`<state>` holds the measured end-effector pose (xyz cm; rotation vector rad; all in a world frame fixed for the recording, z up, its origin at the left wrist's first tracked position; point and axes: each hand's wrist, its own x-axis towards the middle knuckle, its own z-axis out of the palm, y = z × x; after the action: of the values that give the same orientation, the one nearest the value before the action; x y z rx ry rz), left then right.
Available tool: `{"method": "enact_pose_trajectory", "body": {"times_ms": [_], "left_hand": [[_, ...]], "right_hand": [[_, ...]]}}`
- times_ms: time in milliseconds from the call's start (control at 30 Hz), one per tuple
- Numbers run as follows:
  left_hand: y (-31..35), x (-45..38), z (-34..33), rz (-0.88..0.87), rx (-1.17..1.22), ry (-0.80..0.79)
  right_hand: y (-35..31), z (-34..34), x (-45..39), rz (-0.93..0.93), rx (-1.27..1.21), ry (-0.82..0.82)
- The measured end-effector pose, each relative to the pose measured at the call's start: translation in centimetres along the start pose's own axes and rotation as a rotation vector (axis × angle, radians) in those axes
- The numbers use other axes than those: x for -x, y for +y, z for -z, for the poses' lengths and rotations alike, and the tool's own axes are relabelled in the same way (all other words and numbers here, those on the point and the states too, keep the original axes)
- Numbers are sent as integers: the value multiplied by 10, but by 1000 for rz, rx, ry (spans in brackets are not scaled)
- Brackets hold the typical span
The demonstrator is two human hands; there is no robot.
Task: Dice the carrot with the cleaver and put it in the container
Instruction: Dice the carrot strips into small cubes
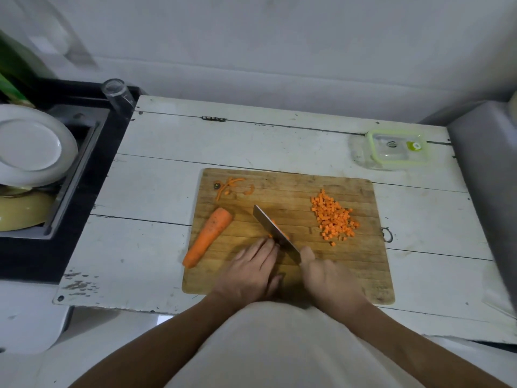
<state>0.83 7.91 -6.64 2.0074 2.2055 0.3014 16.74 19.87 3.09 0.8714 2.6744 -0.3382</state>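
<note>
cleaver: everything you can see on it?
The cleaver has a broad, grey, metal-looking blade, edge down on the wooden board, running diagonally from far-left to near-right. The right hand grips its hidden handle. Orange carrot pieces lie against the blade's right face; the left hand has its fingertips at the left face.

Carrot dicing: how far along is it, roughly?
Partly done. A pile of diced carrot already sits on the right of the cutting board. Now the right hand holds the cleaver over a small carrot piece that the left hand steadies. Left: a large carrot half is uncut, and the container at the table's far right corner holds no dice.
</note>
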Motion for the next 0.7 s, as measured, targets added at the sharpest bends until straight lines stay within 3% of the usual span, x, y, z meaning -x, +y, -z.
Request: {"method": "enact_pose_trajectory", "body": {"times_ms": [233,367,467,567,700], "left_hand": [[6,-5,22,59,166,-127],[-4,-10,34,98,369,44],[-21,-30,42,90,309,131],[-33,-60,47,-81,110,-40],[-38,-81,47,-160,65,-214]], "right_hand": [[28,-4,19,-159,-390,53],[47,-4,20,-237,-770,70],[52,2,21,-353,-1108,77],[55,13,24,-429,-1201,87],[58,21,26,-418,-1186,43]]}}
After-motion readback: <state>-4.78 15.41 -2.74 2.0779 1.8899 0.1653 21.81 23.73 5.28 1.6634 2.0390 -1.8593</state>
